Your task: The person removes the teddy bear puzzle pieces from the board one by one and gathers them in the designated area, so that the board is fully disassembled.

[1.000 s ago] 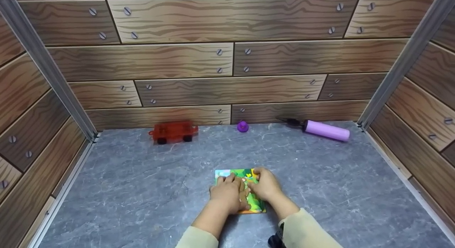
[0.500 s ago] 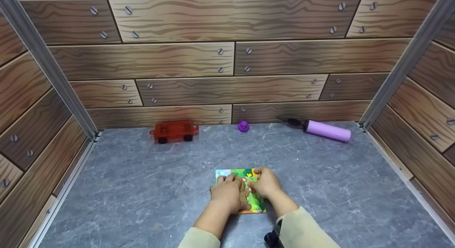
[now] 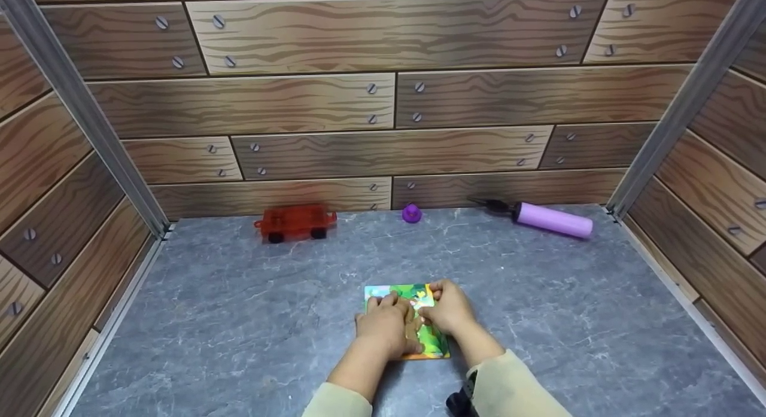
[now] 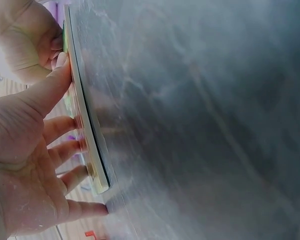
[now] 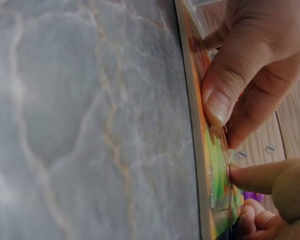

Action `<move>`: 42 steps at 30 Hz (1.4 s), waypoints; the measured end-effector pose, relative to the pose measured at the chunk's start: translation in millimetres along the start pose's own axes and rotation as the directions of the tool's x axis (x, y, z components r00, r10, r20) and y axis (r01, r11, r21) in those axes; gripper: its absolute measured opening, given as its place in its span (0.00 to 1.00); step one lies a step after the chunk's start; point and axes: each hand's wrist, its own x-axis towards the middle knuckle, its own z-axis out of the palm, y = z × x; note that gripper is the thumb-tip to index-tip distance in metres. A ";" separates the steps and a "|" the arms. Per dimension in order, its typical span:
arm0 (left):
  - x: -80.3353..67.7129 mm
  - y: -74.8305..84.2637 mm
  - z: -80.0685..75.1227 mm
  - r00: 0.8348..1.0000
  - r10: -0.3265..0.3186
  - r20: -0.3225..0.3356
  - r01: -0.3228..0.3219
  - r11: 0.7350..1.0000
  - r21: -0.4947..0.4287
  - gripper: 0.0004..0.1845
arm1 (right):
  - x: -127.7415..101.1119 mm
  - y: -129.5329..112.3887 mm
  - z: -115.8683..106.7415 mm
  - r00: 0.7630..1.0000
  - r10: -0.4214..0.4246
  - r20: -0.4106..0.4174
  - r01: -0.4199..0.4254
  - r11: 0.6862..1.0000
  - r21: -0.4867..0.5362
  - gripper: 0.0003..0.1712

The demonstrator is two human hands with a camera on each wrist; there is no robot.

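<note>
A colourful picture puzzle board [image 3: 429, 340] lies flat on the grey stone tabletop [image 3: 239, 321], near its front edge. My left hand [image 3: 384, 321] rests on the board's left half with straight fingers; the left wrist view shows those fingers [image 4: 65, 150] touching the board's edge [image 4: 87, 135]. My right hand [image 3: 447, 309] sits on the board's upper right part with curled fingers. In the right wrist view its thumb [image 5: 217, 100] and a finger pinch a small puzzle piece [image 5: 221, 134] against the board's face [image 5: 212, 175]. Most of the picture is hidden by the hands.
Along the back wall stand a red toy car [image 3: 293, 222], a small purple knob-like thing [image 3: 411, 213] and a lilac hand pump [image 3: 553, 219] with a black nozzle. Wood-patterned walls [image 3: 383, 106] close the table on three sides.
</note>
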 end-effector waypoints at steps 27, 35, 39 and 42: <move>-2.2 -2.6 -1.1 1.000 -0.002 0.003 0.002 1.000 -0.010 0.45 | 4.3 4.9 -13.0 0.980 -0.200 0.016 0.200 0.978 -0.063 0.31; -3.6 -3.5 -2.4 1.000 0.007 -0.008 -0.007 1.000 -0.009 0.46 | 5.2 6.3 -10.4 0.982 -0.191 0.014 0.191 0.978 -0.078 0.28; -4.1 -3.6 -2.9 1.000 0.004 -0.003 -0.004 1.000 -0.016 0.47 | 5.7 6.7 -12.1 0.982 -0.189 0.020 0.190 0.977 -0.095 0.25; -4.3 -3.3 -2.9 1.000 -0.003 -0.002 0.003 1.000 -0.014 0.47 | 7.1 8.1 -15.0 0.978 -0.211 0.006 0.210 0.974 -0.087 0.24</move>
